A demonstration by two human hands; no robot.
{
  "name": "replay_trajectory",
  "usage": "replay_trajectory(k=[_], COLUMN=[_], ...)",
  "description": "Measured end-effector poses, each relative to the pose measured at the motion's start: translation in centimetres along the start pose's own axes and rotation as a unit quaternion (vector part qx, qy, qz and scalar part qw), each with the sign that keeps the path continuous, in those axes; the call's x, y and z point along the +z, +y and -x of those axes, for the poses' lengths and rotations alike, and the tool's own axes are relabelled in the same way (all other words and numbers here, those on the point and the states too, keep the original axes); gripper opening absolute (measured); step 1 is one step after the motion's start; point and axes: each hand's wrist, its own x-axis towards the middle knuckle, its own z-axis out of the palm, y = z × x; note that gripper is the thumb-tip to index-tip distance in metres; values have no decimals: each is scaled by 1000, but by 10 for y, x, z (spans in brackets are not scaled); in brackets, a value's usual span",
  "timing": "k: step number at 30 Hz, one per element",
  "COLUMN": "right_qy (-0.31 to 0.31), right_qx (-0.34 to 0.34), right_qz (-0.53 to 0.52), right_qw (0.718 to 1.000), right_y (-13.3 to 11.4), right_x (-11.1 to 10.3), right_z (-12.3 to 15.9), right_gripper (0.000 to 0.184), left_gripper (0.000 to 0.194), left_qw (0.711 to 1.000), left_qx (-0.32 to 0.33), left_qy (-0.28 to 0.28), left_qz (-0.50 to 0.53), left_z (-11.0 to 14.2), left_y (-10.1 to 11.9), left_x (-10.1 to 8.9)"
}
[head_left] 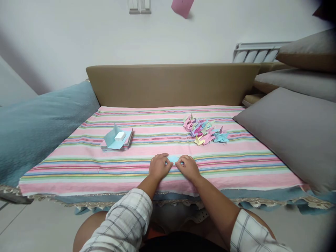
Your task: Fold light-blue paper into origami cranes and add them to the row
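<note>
A small light-blue piece of paper [173, 159] lies low over the striped cloth, between my two hands. My left hand [159, 165] pinches its left end with thumb and fingers. At the other end, my right hand [188, 166] grips the paper in the same way. Fingers cover both ends, so the paper's full shape is hidden. Beyond my right hand sits a cluster of folded paper cranes [202, 131] in pink, purple, blue and yellow. To the left is a stack of paper sheets [118, 144], its top blue sheet bent up, with a small white block [120, 136] on it.
The striped cloth [78, 168] covers the seat of a sofa with a brown backrest [170, 85]. A blue-covered armrest [47, 119] bounds the left side. Grey cushions [286, 129] are piled on the right. A pink paper [182, 7] hangs on the wall.
</note>
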Motion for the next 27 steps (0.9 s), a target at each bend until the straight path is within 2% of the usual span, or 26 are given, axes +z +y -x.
replay_trajectory(k=[13, 20, 24, 27], right_qy=[15, 21, 3, -12], right_qx=[21, 34, 50, 58], right_qz=[52, 17, -12, -15], right_qw=[998, 999, 999, 998], right_y=[-5, -1, 2, 2], right_x=[4, 6, 5, 5], right_z=[-1, -2, -7, -10], right_gripper=[13, 10, 14, 13], left_gripper=[16, 12, 6, 6], left_qw=[1000, 1000, 1000, 998], left_qx=[-21, -24, -12, 20], left_qy=[9, 9, 23, 52], left_qz=[-17, -13, 7, 4], left_z=[-2, -1, 2, 9], left_y=[4, 5, 2, 1], left_x=[4, 4, 3, 2])
